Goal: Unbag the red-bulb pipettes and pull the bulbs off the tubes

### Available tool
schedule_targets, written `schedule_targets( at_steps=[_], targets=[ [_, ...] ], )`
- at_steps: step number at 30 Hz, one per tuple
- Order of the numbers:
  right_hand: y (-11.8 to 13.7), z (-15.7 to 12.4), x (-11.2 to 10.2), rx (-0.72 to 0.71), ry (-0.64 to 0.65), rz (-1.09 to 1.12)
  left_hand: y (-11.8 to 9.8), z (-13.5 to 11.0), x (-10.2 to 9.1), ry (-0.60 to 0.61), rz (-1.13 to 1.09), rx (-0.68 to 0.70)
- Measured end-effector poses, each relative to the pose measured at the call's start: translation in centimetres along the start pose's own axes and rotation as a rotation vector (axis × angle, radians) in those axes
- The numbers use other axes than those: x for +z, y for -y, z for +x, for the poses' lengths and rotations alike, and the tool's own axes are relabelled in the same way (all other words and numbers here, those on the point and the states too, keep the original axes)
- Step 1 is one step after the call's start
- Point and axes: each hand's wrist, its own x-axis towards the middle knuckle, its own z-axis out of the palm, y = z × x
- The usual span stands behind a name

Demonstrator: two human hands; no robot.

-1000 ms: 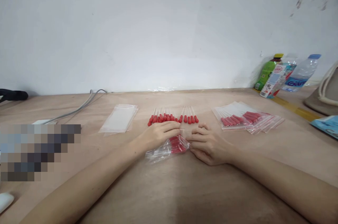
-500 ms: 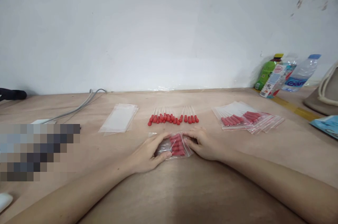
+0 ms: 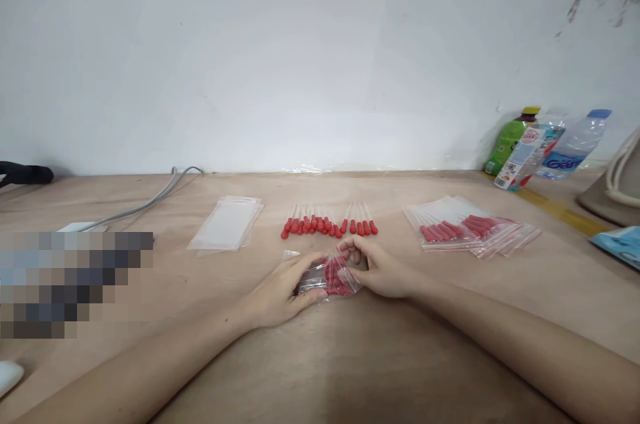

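Observation:
A clear zip bag (image 3: 316, 275) holding several red-bulbed droppers (image 3: 339, 281) lies low over the table in front of me. My left hand (image 3: 285, 289) wraps round its left part, thumb along the near edge and fingers along the far edge. My right hand (image 3: 379, 269) is at the bag's right end, where the red-lined closure is; its thumb presses the film and its fingers are curled above. Just beyond my hands lies a row of loose droppers (image 3: 320, 223), red bulbs toward me and thin clear stems toward the wall.
Flat zip bags (image 3: 226, 223) are stacked at left. Filled bags (image 3: 457, 227) overlap at right. Bottles (image 3: 575, 147) and a leaning carton (image 3: 525, 161) stand by the wall at far right. A grey cable (image 3: 150, 203) runs along the left, near a blurred-out patch.
My right hand's fingers have lifted and curled at the bag's right end, and that end is now bunched and tilted up. The left hand keeps its place on the bag.

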Motion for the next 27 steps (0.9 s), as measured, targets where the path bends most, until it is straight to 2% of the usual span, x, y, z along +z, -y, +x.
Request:
schedule_targets(
  at_steps=[4,9,11,14,19,23,27],
  targets=[
    [0.0,0.1,0.0,0.003,0.071,-0.036,0.0,0.0,0.0,-0.003,-0.001,-0.019],
    [0.2,-0.1,-0.1,0.021,0.037,-0.057,-0.4,0.0,-0.2,0.024,-0.027,-0.066],
    [0.3,-0.1,-0.3,0.036,0.107,-0.011,-0.5,0.0,-0.2,0.031,-0.033,-0.073],
    [0.7,0.0,-0.7,-0.021,0.218,-0.034,-0.4,0.0,-0.1,0.029,-0.03,-0.057],
    [1.5,-0.3,-1.5,-0.107,0.2,-0.193,0.0,-0.1,0.2,0.019,-0.016,-0.038],
    [1.6,-0.6,-1.6,-0.136,0.245,-0.141,0.0,0.0,0.2,0.024,-0.026,-0.021],
    [0.8,-0.5,-1.2,-0.062,0.217,-0.07,-0.1,0.0,0.1,0.021,-0.021,-0.031]
  ],
)
